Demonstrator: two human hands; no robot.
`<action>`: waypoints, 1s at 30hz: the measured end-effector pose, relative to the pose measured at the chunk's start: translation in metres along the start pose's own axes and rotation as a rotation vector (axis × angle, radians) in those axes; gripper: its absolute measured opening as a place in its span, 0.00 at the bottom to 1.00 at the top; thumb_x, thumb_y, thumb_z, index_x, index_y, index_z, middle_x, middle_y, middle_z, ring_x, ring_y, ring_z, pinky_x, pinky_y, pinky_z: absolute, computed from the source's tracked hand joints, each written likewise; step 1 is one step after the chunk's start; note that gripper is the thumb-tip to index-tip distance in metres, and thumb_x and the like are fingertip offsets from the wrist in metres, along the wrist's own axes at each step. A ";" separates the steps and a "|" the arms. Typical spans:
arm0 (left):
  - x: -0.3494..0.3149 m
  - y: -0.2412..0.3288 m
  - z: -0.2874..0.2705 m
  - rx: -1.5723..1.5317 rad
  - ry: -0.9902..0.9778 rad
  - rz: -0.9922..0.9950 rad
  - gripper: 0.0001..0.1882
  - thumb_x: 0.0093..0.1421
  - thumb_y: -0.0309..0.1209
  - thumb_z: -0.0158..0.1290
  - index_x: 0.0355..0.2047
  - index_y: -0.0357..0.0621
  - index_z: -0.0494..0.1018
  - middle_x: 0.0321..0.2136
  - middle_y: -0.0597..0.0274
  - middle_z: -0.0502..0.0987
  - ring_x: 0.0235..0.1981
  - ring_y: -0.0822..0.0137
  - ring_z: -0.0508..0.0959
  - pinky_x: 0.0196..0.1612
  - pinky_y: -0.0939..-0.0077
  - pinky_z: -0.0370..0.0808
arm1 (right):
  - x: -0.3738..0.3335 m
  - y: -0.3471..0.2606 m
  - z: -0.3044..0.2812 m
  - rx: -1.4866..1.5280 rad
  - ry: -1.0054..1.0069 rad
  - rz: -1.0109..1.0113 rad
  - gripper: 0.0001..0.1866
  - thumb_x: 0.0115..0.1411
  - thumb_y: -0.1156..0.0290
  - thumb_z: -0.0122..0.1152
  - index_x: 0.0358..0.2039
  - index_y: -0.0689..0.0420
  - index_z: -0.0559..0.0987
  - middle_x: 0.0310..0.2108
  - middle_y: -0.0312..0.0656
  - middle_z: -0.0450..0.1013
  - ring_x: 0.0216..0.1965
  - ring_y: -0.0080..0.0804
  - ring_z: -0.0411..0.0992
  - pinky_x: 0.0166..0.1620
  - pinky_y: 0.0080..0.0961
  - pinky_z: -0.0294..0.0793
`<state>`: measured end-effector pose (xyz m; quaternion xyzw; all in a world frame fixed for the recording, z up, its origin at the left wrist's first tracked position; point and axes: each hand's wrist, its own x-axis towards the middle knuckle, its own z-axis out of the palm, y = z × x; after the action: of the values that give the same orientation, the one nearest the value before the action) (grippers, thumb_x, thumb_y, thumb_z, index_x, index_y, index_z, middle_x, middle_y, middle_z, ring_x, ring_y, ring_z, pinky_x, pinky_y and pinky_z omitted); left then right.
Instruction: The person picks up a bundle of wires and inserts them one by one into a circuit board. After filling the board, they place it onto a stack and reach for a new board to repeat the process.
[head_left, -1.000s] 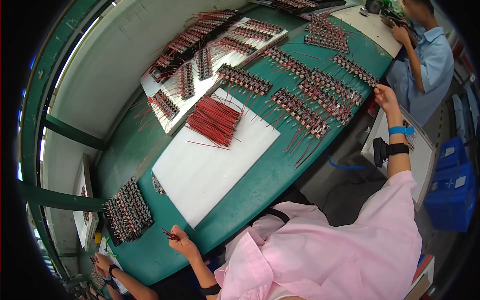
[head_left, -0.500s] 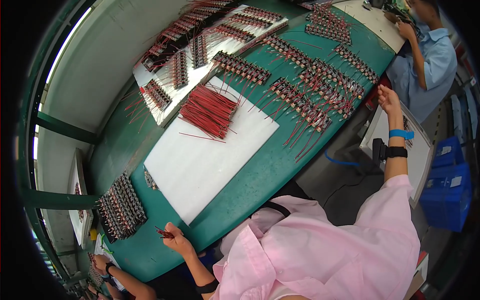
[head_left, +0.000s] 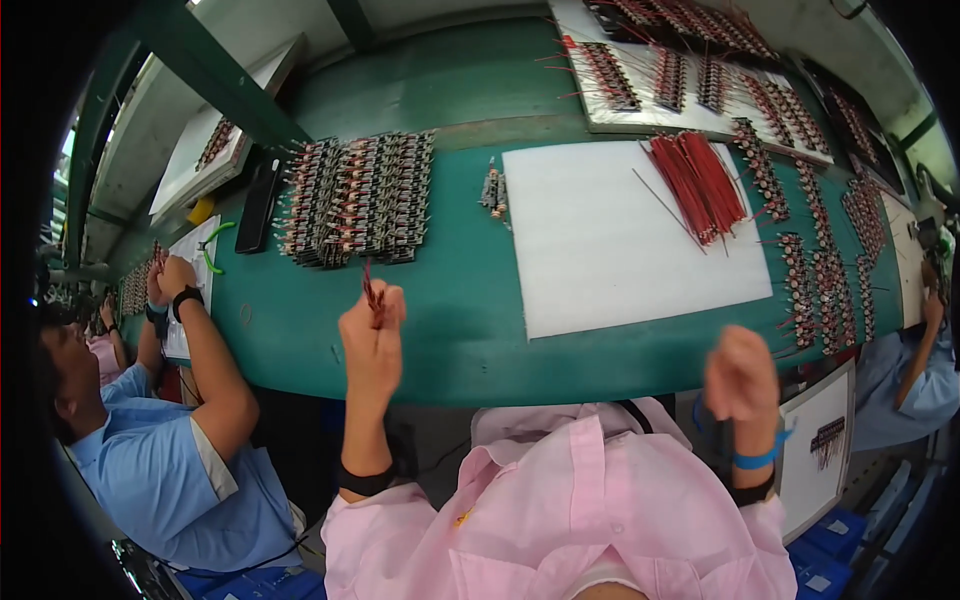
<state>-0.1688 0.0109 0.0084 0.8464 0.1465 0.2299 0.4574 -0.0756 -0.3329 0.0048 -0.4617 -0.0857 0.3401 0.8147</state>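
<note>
My left hand (head_left: pixel 372 330) is raised over the table's front edge, closed round a small bunch of dark red wires (head_left: pixel 374 296) whose ends stick up above the fingers. Just beyond it lie stacked rows of small circuit boards (head_left: pixel 355 200). My right hand (head_left: pixel 742 375) is over the front edge, below the near right corner of a white foam sheet (head_left: pixel 625 250). Motion smears its fingers; they look curled, and I cannot tell whether anything is in them. A thick pile of red wires (head_left: pixel 695 190) rests on the sheet's right part.
Boards with red wires (head_left: pixel 825 290) lie at the table's right end. More stand on a silver tray (head_left: pixel 650 112) at the back. A black case (head_left: pixel 258 207) and green-handled pliers (head_left: pixel 212 248) lie left. One co-worker (head_left: pixel 180 430) sits at left, another (head_left: pixel 910 370) at right.
The view has swung left and levelled out. My right hand has come back from the far right side to the table's front edge. My left hand still holds the wires.
</note>
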 end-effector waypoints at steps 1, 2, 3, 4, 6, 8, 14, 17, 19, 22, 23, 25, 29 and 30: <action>0.011 0.008 -0.011 0.070 0.032 0.019 0.13 0.54 0.31 0.41 0.16 0.39 0.59 0.10 0.67 0.57 0.13 0.77 0.56 0.17 0.81 0.53 | 0.020 0.008 0.024 -0.051 -0.031 0.165 0.11 0.53 0.69 0.45 0.17 0.58 0.61 0.10 0.45 0.64 0.04 0.27 0.59 0.06 0.18 0.58; 0.022 0.015 -0.022 0.144 0.064 0.041 0.07 0.51 0.25 0.42 0.19 0.34 0.62 0.10 0.61 0.60 0.13 0.75 0.58 0.17 0.79 0.55 | 0.034 0.017 0.046 -0.082 -0.065 0.265 0.11 0.53 0.69 0.45 0.17 0.59 0.62 0.11 0.44 0.64 0.06 0.26 0.61 0.08 0.18 0.60; 0.028 0.019 -0.035 0.153 0.067 0.044 0.07 0.51 0.25 0.42 0.19 0.34 0.62 0.10 0.61 0.60 0.13 0.75 0.58 0.17 0.79 0.55 | 0.045 0.025 0.067 -0.109 -0.105 0.364 0.11 0.53 0.69 0.45 0.17 0.59 0.64 0.11 0.43 0.65 0.08 0.25 0.62 0.10 0.17 0.62; 0.036 0.019 -0.048 0.232 0.070 0.093 0.06 0.50 0.25 0.43 0.20 0.34 0.64 0.11 0.58 0.61 0.13 0.71 0.60 0.18 0.77 0.56 | 0.055 0.032 0.084 -0.193 -0.242 0.419 0.10 0.53 0.70 0.45 0.18 0.60 0.65 0.12 0.41 0.66 0.10 0.23 0.63 0.13 0.16 0.62; 0.070 0.026 -0.051 0.289 0.027 0.162 0.05 0.49 0.25 0.44 0.22 0.33 0.65 0.11 0.56 0.63 0.13 0.67 0.61 0.18 0.76 0.57 | 0.070 0.032 0.093 -0.263 -0.329 0.459 0.10 0.54 0.70 0.45 0.18 0.60 0.66 0.13 0.40 0.67 0.12 0.22 0.64 0.15 0.15 0.63; 0.092 0.037 -0.055 0.522 -0.093 0.199 0.10 0.52 0.30 0.45 0.24 0.33 0.66 0.11 0.62 0.60 0.15 0.76 0.59 0.19 0.80 0.58 | 0.073 0.035 0.099 -0.396 -0.335 0.359 0.10 0.54 0.70 0.45 0.18 0.60 0.67 0.14 0.38 0.67 0.12 0.20 0.64 0.16 0.13 0.62; 0.170 0.000 -0.042 0.890 -0.201 0.152 0.12 0.43 0.33 0.51 0.24 0.35 0.71 0.19 0.45 0.70 0.23 0.53 0.72 0.28 0.66 0.67 | 0.066 0.045 0.083 -0.486 -0.302 0.251 0.09 0.53 0.72 0.45 0.19 0.60 0.67 0.15 0.37 0.67 0.14 0.18 0.64 0.17 0.12 0.62; 0.173 -0.014 -0.038 0.940 -0.214 0.071 0.13 0.42 0.34 0.52 0.24 0.36 0.71 0.19 0.46 0.70 0.25 0.53 0.72 0.30 0.66 0.68 | 0.059 0.041 0.068 -0.444 -0.237 0.311 0.08 0.53 0.72 0.46 0.19 0.61 0.68 0.16 0.37 0.67 0.14 0.18 0.64 0.17 0.12 0.62; 0.173 -0.015 -0.034 0.955 -0.224 0.021 0.14 0.41 0.35 0.53 0.23 0.36 0.71 0.19 0.46 0.71 0.26 0.53 0.73 0.31 0.66 0.68 | 0.054 0.040 0.059 -0.434 -0.236 0.332 0.08 0.53 0.72 0.46 0.19 0.61 0.68 0.16 0.37 0.67 0.14 0.18 0.64 0.17 0.12 0.61; 0.170 -0.010 -0.027 1.117 -0.148 -0.135 0.13 0.41 0.35 0.52 0.24 0.38 0.71 0.25 0.48 0.72 0.31 0.54 0.72 0.34 0.63 0.69 | 0.046 0.038 0.045 -0.417 -0.221 0.377 0.08 0.52 0.72 0.46 0.19 0.61 0.68 0.16 0.37 0.67 0.14 0.18 0.64 0.18 0.12 0.61; 0.169 -0.013 -0.027 1.119 -0.142 -0.150 0.13 0.41 0.35 0.52 0.24 0.38 0.71 0.25 0.48 0.72 0.31 0.54 0.72 0.34 0.63 0.69 | 0.044 0.040 0.042 -0.406 -0.250 0.379 0.08 0.53 0.71 0.46 0.19 0.60 0.68 0.16 0.37 0.67 0.14 0.17 0.63 0.18 0.12 0.61; 0.169 -0.025 -0.029 1.132 -0.130 -0.227 0.14 0.41 0.36 0.53 0.25 0.38 0.71 0.26 0.48 0.72 0.31 0.53 0.72 0.34 0.63 0.69 | 0.042 0.042 0.038 -0.379 -0.304 0.377 0.09 0.53 0.70 0.46 0.20 0.59 0.68 0.16 0.35 0.67 0.13 0.16 0.62 0.17 0.11 0.61; 0.165 -0.023 -0.023 1.151 -0.102 -0.270 0.15 0.41 0.36 0.53 0.26 0.38 0.70 0.27 0.48 0.72 0.32 0.52 0.72 0.34 0.63 0.69 | 0.043 0.038 0.033 -0.335 -0.330 0.395 0.08 0.53 0.72 0.46 0.19 0.60 0.68 0.16 0.37 0.68 0.14 0.17 0.63 0.19 0.11 0.60; 0.165 -0.021 -0.021 1.156 -0.093 -0.270 0.15 0.41 0.36 0.52 0.26 0.38 0.70 0.27 0.48 0.72 0.32 0.52 0.72 0.34 0.63 0.69 | 0.044 0.038 0.031 -0.329 -0.331 0.394 0.08 0.53 0.72 0.46 0.19 0.60 0.68 0.16 0.37 0.68 0.14 0.17 0.63 0.19 0.11 0.60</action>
<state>-0.0406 0.1126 0.0429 0.9412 0.3342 0.0154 -0.0463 -0.0748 -0.2705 -0.0157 -0.5333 -0.1802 0.5439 0.6223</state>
